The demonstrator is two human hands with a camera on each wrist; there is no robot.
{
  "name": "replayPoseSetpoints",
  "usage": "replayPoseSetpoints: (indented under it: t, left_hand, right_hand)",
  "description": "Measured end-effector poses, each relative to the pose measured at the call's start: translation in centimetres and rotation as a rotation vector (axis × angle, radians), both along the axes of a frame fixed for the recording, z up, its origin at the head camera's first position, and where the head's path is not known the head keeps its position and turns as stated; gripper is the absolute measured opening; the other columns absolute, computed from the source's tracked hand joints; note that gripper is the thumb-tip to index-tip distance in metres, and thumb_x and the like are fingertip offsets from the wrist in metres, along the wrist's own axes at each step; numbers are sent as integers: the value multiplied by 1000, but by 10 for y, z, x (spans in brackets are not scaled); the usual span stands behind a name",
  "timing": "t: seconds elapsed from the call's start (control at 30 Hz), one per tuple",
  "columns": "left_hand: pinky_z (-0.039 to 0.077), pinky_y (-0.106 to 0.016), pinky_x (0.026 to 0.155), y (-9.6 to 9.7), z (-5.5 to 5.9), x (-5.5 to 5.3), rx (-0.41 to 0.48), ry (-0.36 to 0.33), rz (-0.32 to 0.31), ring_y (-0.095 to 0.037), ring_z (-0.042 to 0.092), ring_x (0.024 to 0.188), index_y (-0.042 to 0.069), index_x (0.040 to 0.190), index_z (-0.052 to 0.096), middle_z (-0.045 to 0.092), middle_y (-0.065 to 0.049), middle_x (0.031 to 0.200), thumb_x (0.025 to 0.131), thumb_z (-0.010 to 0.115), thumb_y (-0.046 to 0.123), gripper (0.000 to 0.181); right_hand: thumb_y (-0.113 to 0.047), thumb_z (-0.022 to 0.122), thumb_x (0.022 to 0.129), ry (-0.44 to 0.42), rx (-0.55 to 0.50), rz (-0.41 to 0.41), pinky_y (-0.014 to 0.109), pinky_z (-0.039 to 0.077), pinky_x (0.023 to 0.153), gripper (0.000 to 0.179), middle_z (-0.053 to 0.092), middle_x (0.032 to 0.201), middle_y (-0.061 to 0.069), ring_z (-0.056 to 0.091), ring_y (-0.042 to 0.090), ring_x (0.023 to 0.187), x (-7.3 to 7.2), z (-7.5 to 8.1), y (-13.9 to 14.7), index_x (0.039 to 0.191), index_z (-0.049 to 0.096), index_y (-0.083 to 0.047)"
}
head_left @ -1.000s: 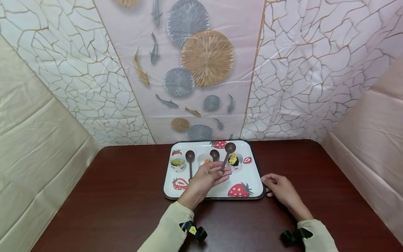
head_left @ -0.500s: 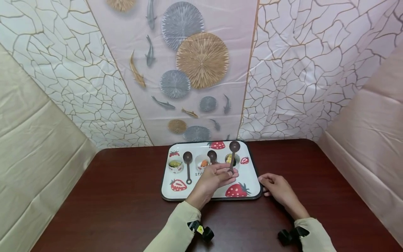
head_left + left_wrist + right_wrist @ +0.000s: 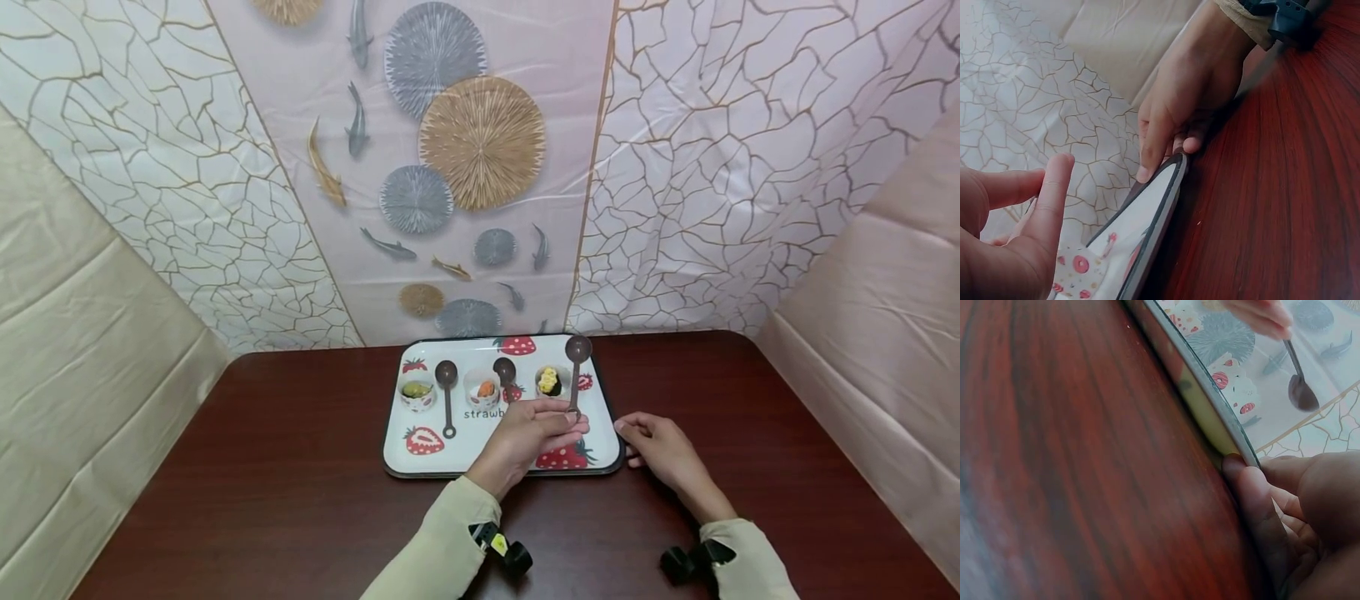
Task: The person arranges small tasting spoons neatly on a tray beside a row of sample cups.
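My left hand (image 3: 528, 440) pinches the end of a dark brown spoon's handle (image 3: 576, 385) between thumb and fingers. The spoon's round bowl (image 3: 577, 348) points away, above the right part of a white strawberry-print tray (image 3: 465, 460). In the right wrist view the same spoon (image 3: 1302, 394) hangs over the tray, apart from the cups. At the tray's right edge, my right hand (image 3: 667, 452) grips the rim, fingers and thumb at the corner (image 3: 1244, 464). Closest to the held spoon stands a small cup (image 3: 551, 395) with a yellow and black piece in it.
On the tray are a middle cup (image 3: 482, 400) with an orange piece and a left cup (image 3: 417, 403) with a green one. Two more brown spoons lie there, one left (image 3: 447, 400) and one centre (image 3: 505, 368). A patterned cloth (image 3: 480, 167) hangs behind the dark wooden table (image 3: 300, 467).
My left hand has moved right with the spoon, from over the right cup to beyond it, uncovering that cup. The right hand stays at the tray's edge. The head view shifted slightly.
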State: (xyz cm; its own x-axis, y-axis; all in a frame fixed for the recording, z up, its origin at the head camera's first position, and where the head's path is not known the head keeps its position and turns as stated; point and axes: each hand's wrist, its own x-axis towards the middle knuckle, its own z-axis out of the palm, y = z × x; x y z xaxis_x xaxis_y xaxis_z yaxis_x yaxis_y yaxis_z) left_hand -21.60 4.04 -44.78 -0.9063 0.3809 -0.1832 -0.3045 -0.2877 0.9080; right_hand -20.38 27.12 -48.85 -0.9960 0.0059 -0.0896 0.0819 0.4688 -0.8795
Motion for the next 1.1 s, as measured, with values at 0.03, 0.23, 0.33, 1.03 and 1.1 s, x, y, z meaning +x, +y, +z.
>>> replayPoseSetpoints:
  t: [0.03,0.23,0.33,1.03,1.1]
  left_hand:
    - [63,-34,92,2,-2,-1,1,-4,-3,-32,76,109,-12,127,63,75,-25,113,101,64,-6,26]
    - [63,-35,92,17,-8,-8,13,-41,-16,-30,76,106,-10,123,63,76,-22,110,101,66,-5,23]
    - [64,-35,91,22,-11,-9,4,-53,-9,-28,77,103,-10,121,64,76,-22,108,100,67,-6,22]
    - [64,-32,89,35,-29,-19,-3,-111,13,-22,78,94,-10,116,67,77,-22,104,100,68,-3,17]
    - [64,-31,89,34,-30,-21,-8,-124,16,-21,78,94,-10,117,67,77,-22,104,101,68,-2,17]
  right_hand:
    - [-20,59,110,2,1,0,28,62,62,35,70,89,5,67,15,73,0,0,0,125,66,11]
    - [-19,60,110,7,-2,-10,27,62,61,34,72,91,6,67,15,72,0,0,2,124,66,11]
    - [-19,60,110,14,-16,-2,27,62,61,35,73,92,7,67,14,71,-1,0,2,124,66,12]
    - [-15,59,109,6,-42,2,28,62,60,31,73,98,10,65,14,72,-2,-2,-1,122,66,12]
    - [-15,59,109,7,-40,2,28,62,60,31,73,96,10,65,14,73,-3,-3,-1,122,66,13]
